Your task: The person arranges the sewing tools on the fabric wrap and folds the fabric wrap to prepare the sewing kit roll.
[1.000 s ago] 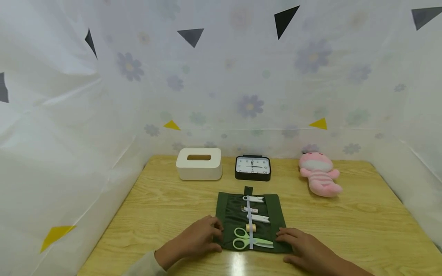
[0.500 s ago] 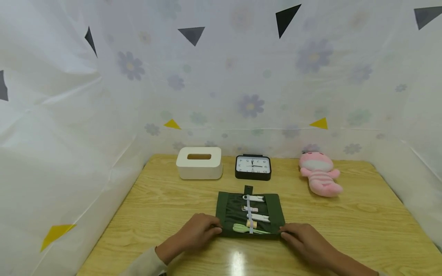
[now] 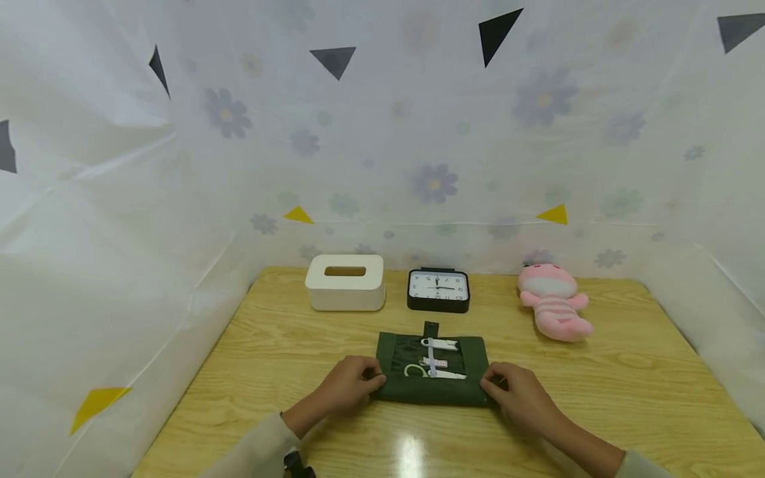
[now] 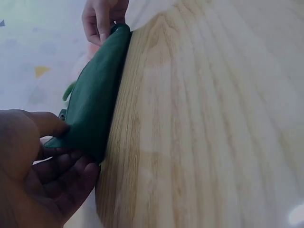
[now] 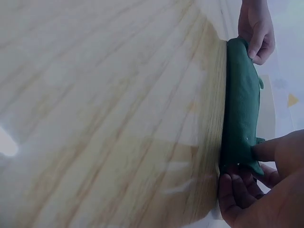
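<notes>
A dark green fabric sewing kit [image 3: 433,393] lies on the table with its near edge folded up and over. At its left end my left hand [image 3: 349,386] pinches the fold between thumb and fingers. My right hand [image 3: 521,398] pinches the right end likewise. Above the fold shows one green finger loop of the scissors [image 3: 406,370]; their blades are hidden. White thread snips [image 3: 443,344], a small white-and-pink item [image 3: 439,363] and a second white tool [image 3: 449,375] sit behind a pale elastic band. A closure tab [image 3: 431,329] sticks out at the far edge.
Along the back of the wooden table [image 3: 287,332] stand a white tissue box [image 3: 346,300], a black alarm clock [image 3: 438,305] and a pink plush toy [image 3: 550,302]. White patterned sheeting [image 3: 382,133] encloses the back and sides.
Both hands have taken the kit's near edge, lifted it and folded it away from me. The thread spool and most of the scissors have gone under the fold.
</notes>
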